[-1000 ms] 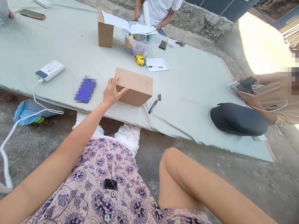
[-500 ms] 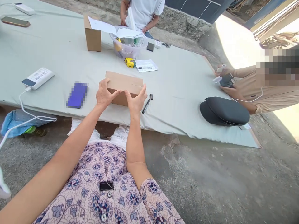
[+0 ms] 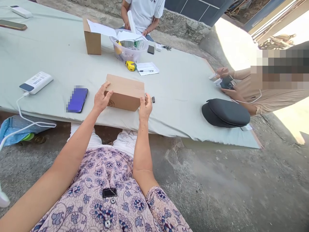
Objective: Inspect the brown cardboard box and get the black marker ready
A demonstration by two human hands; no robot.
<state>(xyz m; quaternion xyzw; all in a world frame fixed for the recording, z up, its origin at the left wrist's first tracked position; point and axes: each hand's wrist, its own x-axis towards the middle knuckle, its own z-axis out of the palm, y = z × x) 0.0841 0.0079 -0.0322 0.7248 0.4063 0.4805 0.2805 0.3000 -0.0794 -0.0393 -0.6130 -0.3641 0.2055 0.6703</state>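
Observation:
A brown cardboard box (image 3: 125,91) with its top closed rests on the cloth-covered table near the front edge. At its left end, my left hand (image 3: 101,96) grips the corner, thumb on the front face by a dark printed mark. My right hand (image 3: 145,105) clasps the opposite end, thumb on the front face and fingers along the side. Just right of that hand lies a black marker cap (image 3: 153,99); the marker itself is hidden behind the hand. A phone (image 3: 78,100) with a blue screen lies left of the box.
Beyond the box are a yellow tape measure (image 3: 131,65), a paper with a pen (image 3: 147,68), a plastic basket (image 3: 129,54) and another cardboard box (image 3: 94,42). A white power bank (image 3: 36,82) lies left, a black case (image 3: 226,113) right. Two people sit at the table.
My thumbs have parted from the middle of the box's front edge. Both hands have moved outward to the box's ends, and the right one now covers the marker.

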